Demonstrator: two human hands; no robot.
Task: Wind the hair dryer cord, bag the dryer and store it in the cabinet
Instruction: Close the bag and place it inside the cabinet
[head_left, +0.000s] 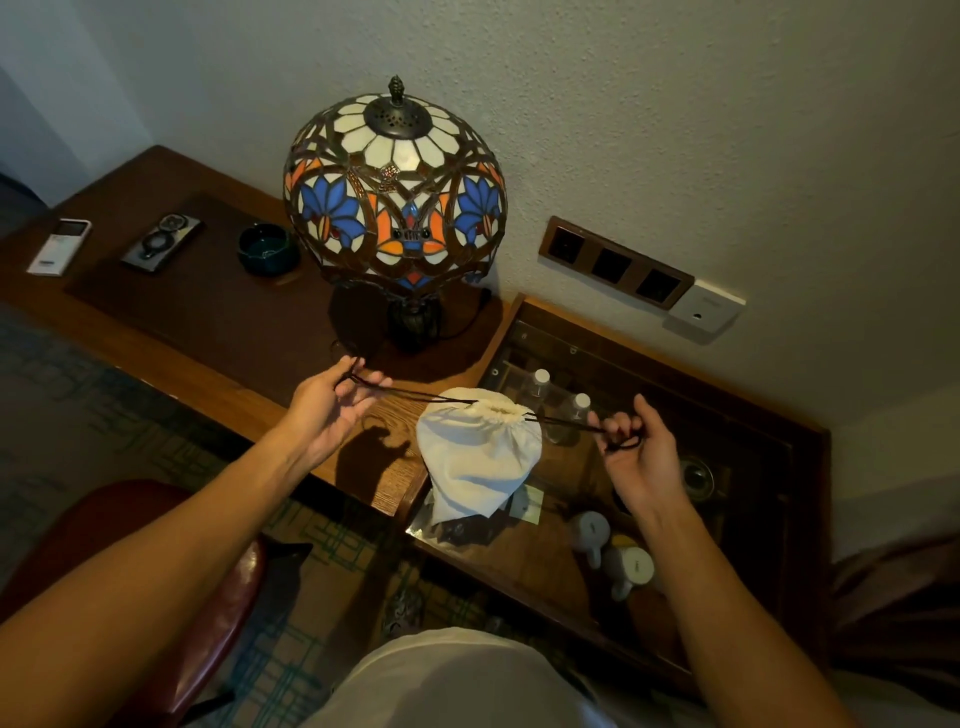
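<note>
Bagging was closing: left hand (332, 410) and right hand (636, 447), fingers pinching the dark drawstring cord (415, 395), cinched the bulging white cloth pouch (480, 457); cabinet stowing probably came next.

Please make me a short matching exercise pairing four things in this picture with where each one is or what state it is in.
Things:
1. white drawstring bag
2. stained-glass lamp
3. dark green bowl
4. white mugs

Places or states:
A. standing on the wooden desk by the wall
B. under the cabinet's glass top
C. on the desk, to the left of the lamp in the picture
D. cinched shut, hanging between the two hands by its dark cords

Pairs: 1-D, 2-A, 3-C, 4-B. The left hand and right hand each grip one cord.
</note>
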